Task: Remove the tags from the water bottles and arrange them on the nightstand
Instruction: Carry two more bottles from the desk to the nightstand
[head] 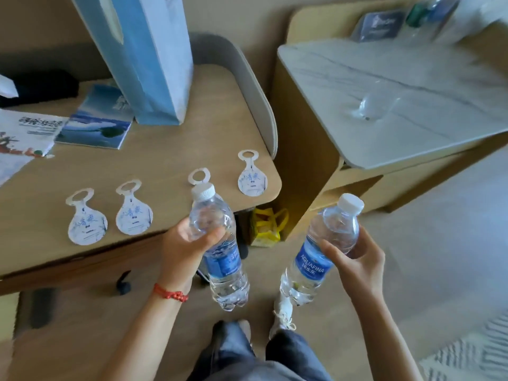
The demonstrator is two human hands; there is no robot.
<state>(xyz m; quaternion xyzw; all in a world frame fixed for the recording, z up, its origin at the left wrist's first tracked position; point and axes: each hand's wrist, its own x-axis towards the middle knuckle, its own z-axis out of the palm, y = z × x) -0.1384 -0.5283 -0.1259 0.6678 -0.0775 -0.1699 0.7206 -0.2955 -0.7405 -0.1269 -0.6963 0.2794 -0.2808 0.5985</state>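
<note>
The left hand (pixel 189 240) holds one bottle (pixel 217 248) with fingers and thumb curled around its upper part, cap up. The right hand (pixel 354 259) grips a second bottle (pixel 319 248), tilted, its cap toward the nightstand (pixel 357 67). Both bottles are in the air above the floor, with no tag on the neck. Four tags lie flat on the desk (pixel 165 149): two (pixel 87 218) (pixel 134 208) on the left, one (pixel 199 176) partly behind the left bottle's cap, one (pixel 252 173) near the desk corner. A blue bag (pixel 145 50) stands on the desk behind them.
</note>
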